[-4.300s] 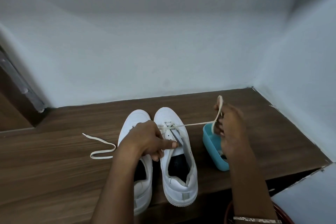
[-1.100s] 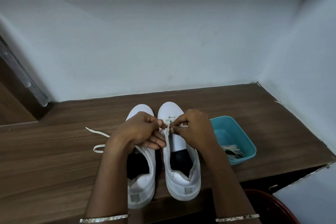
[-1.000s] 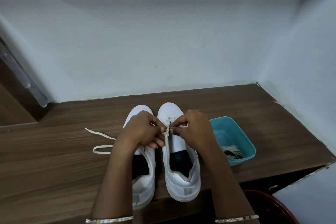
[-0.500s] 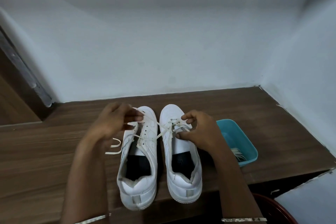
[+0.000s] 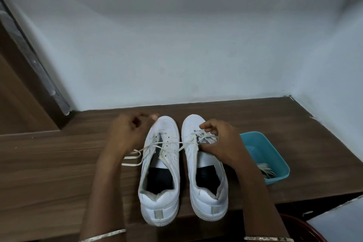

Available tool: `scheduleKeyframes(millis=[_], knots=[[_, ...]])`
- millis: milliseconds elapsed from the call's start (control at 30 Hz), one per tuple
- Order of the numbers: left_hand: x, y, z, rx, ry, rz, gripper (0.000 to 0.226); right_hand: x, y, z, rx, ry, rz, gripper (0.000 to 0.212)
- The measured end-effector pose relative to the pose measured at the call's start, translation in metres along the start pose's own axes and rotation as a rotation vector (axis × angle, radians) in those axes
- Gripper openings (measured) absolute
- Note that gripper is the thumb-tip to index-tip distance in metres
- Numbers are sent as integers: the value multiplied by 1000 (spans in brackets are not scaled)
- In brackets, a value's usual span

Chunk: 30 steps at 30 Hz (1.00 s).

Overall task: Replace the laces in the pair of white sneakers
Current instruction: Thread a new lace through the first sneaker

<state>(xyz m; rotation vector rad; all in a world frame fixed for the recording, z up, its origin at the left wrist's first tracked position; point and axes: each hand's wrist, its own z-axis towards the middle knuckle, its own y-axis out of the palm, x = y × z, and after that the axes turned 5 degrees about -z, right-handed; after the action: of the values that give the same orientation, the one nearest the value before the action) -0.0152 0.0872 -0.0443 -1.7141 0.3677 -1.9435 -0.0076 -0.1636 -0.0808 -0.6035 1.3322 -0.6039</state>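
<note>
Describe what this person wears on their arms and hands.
Both forearms are bare, with no sleeves in view. The left hand and right hand wear no gloves. A thin silvery bangle sits on each wrist: the left bangle and the right bangle, at the bottom edge.

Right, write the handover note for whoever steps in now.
The left hand is curled and blurred; its grip is unclear.
The right hand pinches the flat cream lace at the right white sneaker; that lace runs across the left white sneaker.
A second loose lace lies on the brown wooden table, more in the teal plastic tub.
Done: right sneaker's toe-end eyelets.
Left: its upper eyelets, then the unlaced left sneaker.
</note>
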Motion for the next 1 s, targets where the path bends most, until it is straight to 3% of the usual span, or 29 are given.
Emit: scheduleKeyframes(millis=[67,167,267,333,500,733,833,933,1000], knots=[[9,17,3,-145,65,139,19,0,1,0,0,-7,-10,46],[10,47,8,-303,179,368,42,2,1,0,12,-22,-38,48],[16,64,4,-309,197,536,26,2,-2,0,17,-23,-77,50],[16,66,4,-294,204,474,14,4,-4,0,20,-22,-93,53],[5,55,7,-299,50,-19,13,7,-6,-1,23,-8,-75,56],[21,28,8,-31,-242,-1107,26,10,-8,-2,16,-5,-45,60],[8,14,13,55,-264,-1541,23,11,-7,-2,47,31,-33,56],[-7,2,11,200,-282,-1645,28,11,-9,-4,70,112,-20,57],[-11,-5,9,273,-322,-1519,30,10,-11,-6,36,168,25,58]])
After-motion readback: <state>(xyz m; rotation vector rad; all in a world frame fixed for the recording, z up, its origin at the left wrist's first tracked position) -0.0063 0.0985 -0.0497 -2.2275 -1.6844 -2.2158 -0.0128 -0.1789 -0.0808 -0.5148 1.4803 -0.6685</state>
